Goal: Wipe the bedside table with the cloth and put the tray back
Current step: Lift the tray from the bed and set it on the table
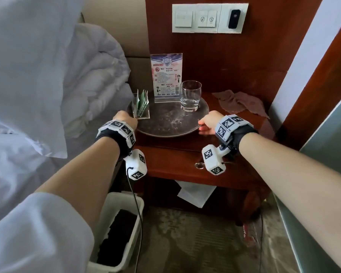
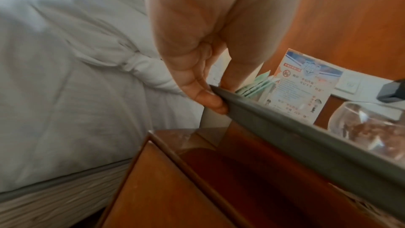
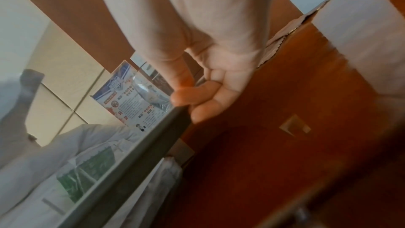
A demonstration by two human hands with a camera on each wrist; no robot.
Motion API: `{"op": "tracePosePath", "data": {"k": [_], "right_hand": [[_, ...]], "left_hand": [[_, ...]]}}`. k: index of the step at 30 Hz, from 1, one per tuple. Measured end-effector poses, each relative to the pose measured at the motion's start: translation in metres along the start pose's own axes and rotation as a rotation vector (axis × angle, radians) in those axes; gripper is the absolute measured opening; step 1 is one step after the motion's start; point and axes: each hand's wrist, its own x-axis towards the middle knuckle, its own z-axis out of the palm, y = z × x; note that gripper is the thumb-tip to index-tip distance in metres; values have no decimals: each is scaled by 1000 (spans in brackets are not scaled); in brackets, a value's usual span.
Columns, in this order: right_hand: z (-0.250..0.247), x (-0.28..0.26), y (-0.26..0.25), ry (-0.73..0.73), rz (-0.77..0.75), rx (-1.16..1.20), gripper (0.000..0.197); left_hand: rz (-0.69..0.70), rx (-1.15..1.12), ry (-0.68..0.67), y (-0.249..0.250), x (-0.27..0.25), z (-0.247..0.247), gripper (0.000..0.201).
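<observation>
A round grey tray (image 1: 165,131) hangs just above the reddish wooden bedside table (image 1: 185,154). My left hand (image 1: 124,118) pinches its left rim (image 2: 241,105), thumb on top and fingers beneath. My right hand (image 1: 207,125) pinches the right rim (image 3: 173,117) the same way. On the tray stand a clear glass (image 1: 191,95), an acrylic sign card (image 1: 166,75) and a clear holder with green sachets (image 1: 141,104). A crumpled pinkish cloth (image 1: 240,102) lies at the table's back right corner, untouched.
A bed with white duvet (image 1: 47,75) presses close on the left. A wood wall panel with switches (image 1: 209,17) rises behind the table. A white bin (image 1: 116,233) stands on the floor by the table's front left. Papers (image 1: 195,194) lie on the lower shelf.
</observation>
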Motion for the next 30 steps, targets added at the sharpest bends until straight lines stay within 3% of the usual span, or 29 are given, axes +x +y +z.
{"op": "tracePosePath", "data": {"k": [3, 6, 10, 13, 15, 25, 30], "right_hand": [[-1, 34, -7, -4, -26, -44, 11], [-1, 61, -16, 6, -17, -63, 22], [0, 90, -27, -17, 41, -77, 23], [0, 105, -32, -19, 62, -79, 9], [-2, 116, -35, -21, 71, -100, 30], [-8, 149, -33, -51, 50, -226, 36], [-16, 149, -33, -79, -123, -536, 41]], "left_hand": [[-20, -17, -20, 10, 35, 12, 17], [-43, -54, -72, 19, 67, 22, 16], [-77, -107, -108, 28, 100, 33, 15], [-99, -103, -133, 33, 119, 43, 12], [-118, -98, -144, 35, 130, 49, 9], [-137, 32, -156, 55, 138, 51, 15], [-110, 137, -206, 60, 143, 44, 20]]}}
